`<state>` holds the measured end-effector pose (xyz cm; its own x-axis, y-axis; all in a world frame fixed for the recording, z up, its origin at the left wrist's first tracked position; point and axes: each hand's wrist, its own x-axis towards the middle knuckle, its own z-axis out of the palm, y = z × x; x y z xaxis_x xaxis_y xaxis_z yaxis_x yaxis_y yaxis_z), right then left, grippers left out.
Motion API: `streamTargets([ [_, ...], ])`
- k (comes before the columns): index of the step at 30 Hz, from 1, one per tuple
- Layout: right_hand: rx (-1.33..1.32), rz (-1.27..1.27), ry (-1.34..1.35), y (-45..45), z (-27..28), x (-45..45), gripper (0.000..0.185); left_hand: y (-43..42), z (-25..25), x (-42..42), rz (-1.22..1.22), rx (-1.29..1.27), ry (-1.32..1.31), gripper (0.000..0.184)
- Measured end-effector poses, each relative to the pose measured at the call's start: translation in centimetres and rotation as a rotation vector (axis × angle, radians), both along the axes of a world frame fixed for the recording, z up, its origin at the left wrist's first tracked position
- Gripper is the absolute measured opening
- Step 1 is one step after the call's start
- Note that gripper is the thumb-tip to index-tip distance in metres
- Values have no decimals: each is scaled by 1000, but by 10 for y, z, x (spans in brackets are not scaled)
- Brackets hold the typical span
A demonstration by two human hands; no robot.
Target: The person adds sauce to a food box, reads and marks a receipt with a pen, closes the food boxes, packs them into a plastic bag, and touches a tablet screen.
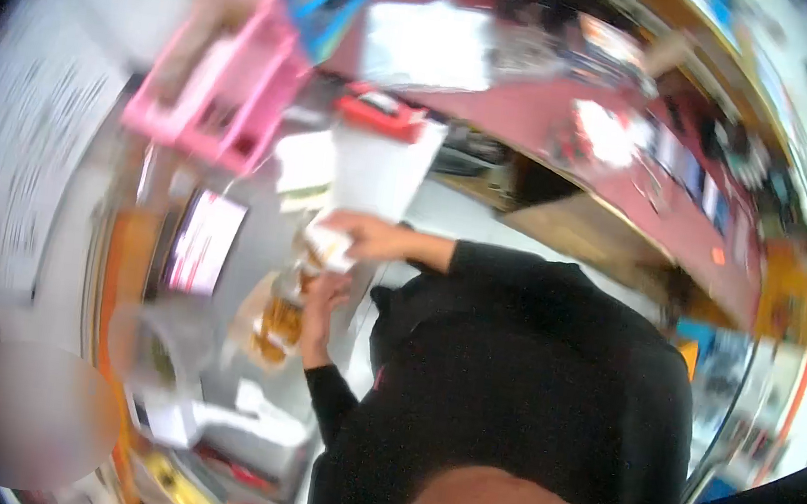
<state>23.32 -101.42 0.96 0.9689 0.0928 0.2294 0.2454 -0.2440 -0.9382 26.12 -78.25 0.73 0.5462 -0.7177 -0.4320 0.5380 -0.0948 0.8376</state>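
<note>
My right hand (370,237) comes in from the upper side and is closed on a small white item (331,246), perhaps paper or tissue. Just below it in the view is my left hand (319,312), palm side partly showing, its fingers smeared by motion near the white item. Beside my left hand, orange-brown pieces (279,325), seemingly food, lie in what looks like a clear container or bag. Blur hides its exact shape and whether my left fingers touch it.
A lit screen (207,243) stands left of the hands on the grey table (260,234). A pink rack (261,99), a red object (380,113) and white sheets (383,169) are above. A white bag (251,425) lies below; a red-topped counter (531,117) runs across the upper right.
</note>
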Motion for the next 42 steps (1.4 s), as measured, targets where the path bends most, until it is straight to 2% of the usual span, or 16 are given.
streamTargets([
  [4, 409, 120, 462, -33, 67, -70, 73, -115, 49, -4, 234, -311, -16, 52],
  [12, 408, -482, 260, -154, 39, -178, 41, -288, 24, -91, 85, -412, 39, 52],
  [14, 235, -559, 272, -195, 39, -206, 39, -333, 19, -120, 82, -430, -9, 49],
  [15, -26, -580, 285, -216, 43, -218, 40, -350, 24, -134, 111, -424, -97, 47],
  [16, -92, -595, 484, -236, 31, -229, 41, -361, 7, -147, 181, -238, -353, 45],
  [17, -236, -577, 315, -254, 21, -239, 42, -367, 2, -156, 211, -226, -371, 40],
  [18, -256, -554, 367, -267, 27, -243, 44, -363, -2, -161, 246, -217, -393, 37],
  [22, -416, -349, 323, -309, -51, -245, 49, -294, -13, -143, 527, 334, -838, 37],
  [26, -382, -85, 447, -253, -33, -168, 56, -189, -39, -99, 692, 905, -1217, 37],
  [27, -351, 1, 345, -236, -52, -144, 57, -174, -38, -89, 689, 1046, -1284, 35],
  [31, 0, 176, 312, -126, -65, -53, 65, -126, -71, -32, 384, 1229, -1428, 13],
  [34, -245, 137, 197, -72, -122, -3, 67, -110, -88, -13, 443, 1143, -1475, 8],
  [36, -409, 88, 132, -62, -151, 17, 69, -104, -68, -16, 597, 1060, -1432, 11],
  [38, -498, 8, 77, -51, -134, 31, 68, -94, -56, -21, 629, 939, -1379, 23],
  [41, -623, -69, 133, -48, -107, 47, 43, -67, -42, -27, 1175, 909, -1146, 32],
  [42, -674, -88, 36, -51, -109, 51, 38, -52, -34, -22, 1156, 983, -1160, 31],
])
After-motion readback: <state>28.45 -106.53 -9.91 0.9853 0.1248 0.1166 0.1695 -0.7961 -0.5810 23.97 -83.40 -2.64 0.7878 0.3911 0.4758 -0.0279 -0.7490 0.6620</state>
